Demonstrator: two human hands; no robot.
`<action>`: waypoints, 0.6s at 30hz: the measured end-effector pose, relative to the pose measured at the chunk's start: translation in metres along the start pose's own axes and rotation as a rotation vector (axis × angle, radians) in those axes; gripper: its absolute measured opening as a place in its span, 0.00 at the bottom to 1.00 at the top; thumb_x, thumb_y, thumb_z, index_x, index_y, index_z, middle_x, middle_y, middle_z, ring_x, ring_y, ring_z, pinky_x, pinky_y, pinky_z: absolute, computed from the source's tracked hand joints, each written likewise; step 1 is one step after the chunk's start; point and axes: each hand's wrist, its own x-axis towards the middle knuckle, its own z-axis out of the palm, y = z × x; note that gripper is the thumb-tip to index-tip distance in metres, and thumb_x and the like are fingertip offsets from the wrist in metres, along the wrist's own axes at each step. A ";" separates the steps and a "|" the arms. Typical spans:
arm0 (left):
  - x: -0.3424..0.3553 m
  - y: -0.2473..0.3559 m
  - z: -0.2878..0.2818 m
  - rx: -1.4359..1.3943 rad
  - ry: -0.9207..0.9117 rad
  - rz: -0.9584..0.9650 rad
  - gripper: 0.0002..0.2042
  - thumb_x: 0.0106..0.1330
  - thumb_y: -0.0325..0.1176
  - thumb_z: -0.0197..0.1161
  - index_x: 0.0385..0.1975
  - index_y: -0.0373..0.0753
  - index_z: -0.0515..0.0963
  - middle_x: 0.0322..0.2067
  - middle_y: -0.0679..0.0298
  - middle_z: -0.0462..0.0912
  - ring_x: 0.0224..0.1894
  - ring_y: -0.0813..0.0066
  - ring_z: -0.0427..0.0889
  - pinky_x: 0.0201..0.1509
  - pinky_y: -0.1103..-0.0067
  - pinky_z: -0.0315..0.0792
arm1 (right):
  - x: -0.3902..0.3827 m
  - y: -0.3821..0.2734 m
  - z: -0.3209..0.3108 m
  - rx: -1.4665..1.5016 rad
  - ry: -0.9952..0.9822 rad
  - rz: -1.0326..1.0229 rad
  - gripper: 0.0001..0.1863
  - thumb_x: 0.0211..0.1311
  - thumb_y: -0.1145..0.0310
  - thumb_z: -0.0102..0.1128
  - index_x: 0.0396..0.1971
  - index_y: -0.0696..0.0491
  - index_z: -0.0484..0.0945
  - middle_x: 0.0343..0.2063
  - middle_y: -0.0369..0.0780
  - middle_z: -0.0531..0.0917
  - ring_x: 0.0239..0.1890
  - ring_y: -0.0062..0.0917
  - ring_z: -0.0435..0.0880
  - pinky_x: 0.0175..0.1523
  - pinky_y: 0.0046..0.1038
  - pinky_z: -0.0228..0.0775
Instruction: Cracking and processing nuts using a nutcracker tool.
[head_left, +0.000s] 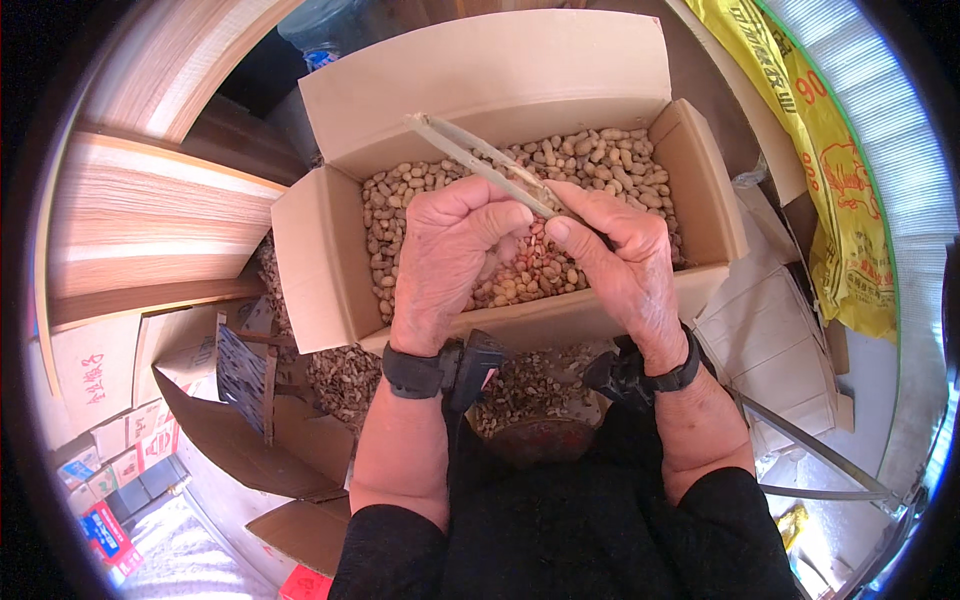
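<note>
My left hand (445,255) and my right hand (625,265) are both closed on a pale, split wooden or bamboo strip (450,140), held slanting over an open cardboard box (480,75). Their thumbs are close together near its lower end; anything pinched there is too small to make out. The box holds many unshelled peanuts (610,150), with reddish shelled kernels (530,260) in the middle below my fingers. Black straps circle both my wrists.
Below the box lie broken shells (530,385). Wooden boards (160,220) stand at the left above cartons (90,370) and an open cardboard box (250,460). A yellow sack (830,200) and flattened cardboard (770,330) are at the right, with a metal bar (820,440) below.
</note>
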 end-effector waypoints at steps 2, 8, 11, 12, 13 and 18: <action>0.000 0.000 0.000 -0.016 -0.008 0.013 0.04 0.58 0.27 0.61 0.27 0.33 0.79 0.15 0.71 0.72 0.15 0.90 0.65 0.15 0.91 0.55 | 0.000 0.004 0.002 0.013 -0.003 -0.015 0.15 0.52 0.77 0.60 0.42 0.59 0.77 0.28 0.44 0.81 0.30 0.26 0.78 0.37 0.23 0.69; 0.006 -0.004 -0.002 -0.036 -0.020 0.061 0.03 0.57 0.25 0.61 0.28 0.32 0.80 0.16 0.71 0.72 0.16 0.89 0.65 0.18 0.90 0.58 | 0.004 0.008 0.005 0.069 -0.019 -0.005 0.15 0.53 0.76 0.59 0.43 0.59 0.77 0.28 0.43 0.81 0.30 0.24 0.78 0.37 0.23 0.69; 0.009 -0.005 -0.005 -0.001 -0.017 0.065 0.03 0.57 0.25 0.62 0.28 0.33 0.80 0.17 0.71 0.73 0.18 0.88 0.67 0.20 0.90 0.61 | 0.006 0.006 0.006 0.117 -0.045 0.035 0.16 0.54 0.75 0.59 0.44 0.59 0.76 0.29 0.43 0.81 0.30 0.20 0.77 0.37 0.22 0.69; 0.010 -0.005 -0.006 0.025 -0.027 0.068 0.03 0.57 0.25 0.62 0.28 0.33 0.80 0.18 0.71 0.74 0.19 0.88 0.68 0.21 0.89 0.62 | 0.006 0.004 0.006 0.147 -0.052 0.071 0.16 0.54 0.75 0.59 0.45 0.59 0.76 0.29 0.42 0.81 0.30 0.17 0.76 0.37 0.21 0.69; 0.010 -0.005 -0.005 0.026 -0.025 0.066 0.03 0.57 0.25 0.62 0.28 0.33 0.80 0.18 0.71 0.74 0.19 0.88 0.68 0.21 0.89 0.62 | 0.007 0.002 0.005 0.149 -0.054 0.072 0.16 0.54 0.75 0.59 0.45 0.59 0.76 0.29 0.42 0.81 0.30 0.17 0.76 0.37 0.21 0.69; 0.013 -0.004 -0.006 0.072 -0.029 0.085 0.03 0.58 0.26 0.61 0.28 0.35 0.80 0.19 0.70 0.75 0.22 0.87 0.70 0.23 0.88 0.66 | 0.010 0.001 0.003 0.201 -0.100 0.245 0.14 0.55 0.76 0.58 0.43 0.60 0.76 0.25 0.38 0.79 0.27 0.12 0.71 0.34 0.18 0.67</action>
